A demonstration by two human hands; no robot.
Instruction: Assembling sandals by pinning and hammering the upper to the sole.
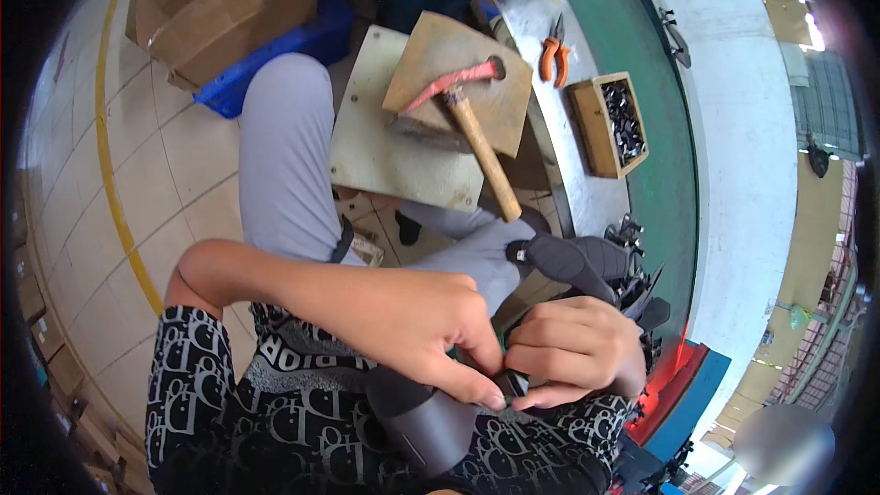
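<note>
My left hand [449, 335] and my right hand [577, 348] meet in front of my body, both closed with fingertips together. Pinched between them is a small black part [516, 382], mostly covered by the fingers. Below my left hand lies a smooth dark grey curved piece [426, 426] against my shirt; whether it joins the small black part, I cannot tell. Just beyond my right hand rests a black padded strap-like piece [564, 258] with a small buckle-like fitting at its end.
Ahead, a hammer [481, 151] with a wooden handle and red-wrapped head lies on a block [422, 60] over a pale board [367, 142]. Orange-handled pliers [555, 60] and a wooden box [600, 133] of small black parts are on the metal bench [587, 202]. Cardboard [229, 23] fills a blue crate [220, 96].
</note>
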